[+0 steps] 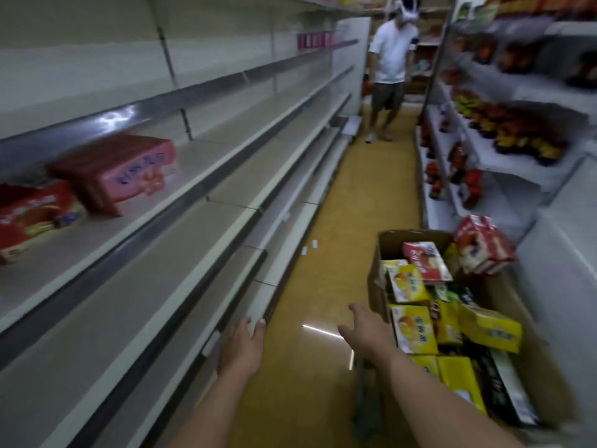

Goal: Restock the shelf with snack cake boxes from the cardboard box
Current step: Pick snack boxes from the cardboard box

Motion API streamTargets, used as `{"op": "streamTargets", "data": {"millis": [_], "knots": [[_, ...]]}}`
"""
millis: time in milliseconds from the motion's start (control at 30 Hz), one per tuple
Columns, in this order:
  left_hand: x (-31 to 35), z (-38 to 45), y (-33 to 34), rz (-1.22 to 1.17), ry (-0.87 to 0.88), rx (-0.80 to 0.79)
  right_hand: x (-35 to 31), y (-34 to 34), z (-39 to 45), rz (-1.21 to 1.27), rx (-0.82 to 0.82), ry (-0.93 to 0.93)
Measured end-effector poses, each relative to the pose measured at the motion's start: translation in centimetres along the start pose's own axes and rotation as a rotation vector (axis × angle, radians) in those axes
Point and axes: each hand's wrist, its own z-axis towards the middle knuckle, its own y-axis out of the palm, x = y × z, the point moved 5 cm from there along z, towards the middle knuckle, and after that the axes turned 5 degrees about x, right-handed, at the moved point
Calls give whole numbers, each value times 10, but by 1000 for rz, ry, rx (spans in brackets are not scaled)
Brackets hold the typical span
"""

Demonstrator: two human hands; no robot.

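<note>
Snack cake boxes [413, 328] sit jumbled in the open cardboard box [379, 270] on the floor, right side of the aisle: mostly yellow ones, a red one [426, 260] on top near the far end, another red pack [484, 245] perched on the far right rim. Two boxes already on the shelf [181, 176] at left: a pink box [126, 176] and a red-orange box [32, 215], side by side.

Right hand [365, 331] reaches toward the near-left edge of the cardboard box, fingers spread loose, holding nothing. Left hand [242, 345] hovers by the lower shelf edge, fingers straight, empty.

Frame is motion-blurred. Another person [389, 66] stands at the far end of the aisle; the stocked shelves [504, 130] run along the right.

Risks: the perched red pack looks tippy, so a bump to the cardboard box could knock it off. The pile is loose, so pulling one box may drag its neighbours out.
</note>
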Motion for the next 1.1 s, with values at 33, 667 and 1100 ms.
{"op": "streamTargets", "data": {"millis": [33,667,1100], "knots": [[12,-3,14,3,19,-34,20,-5,-1,-6,4,41],[188,-69,242,-19,92,-319,254,-41,35,170,-112,355],[204,-56,306,8,-10,-313,258,26,62,192,-330,450]]}}
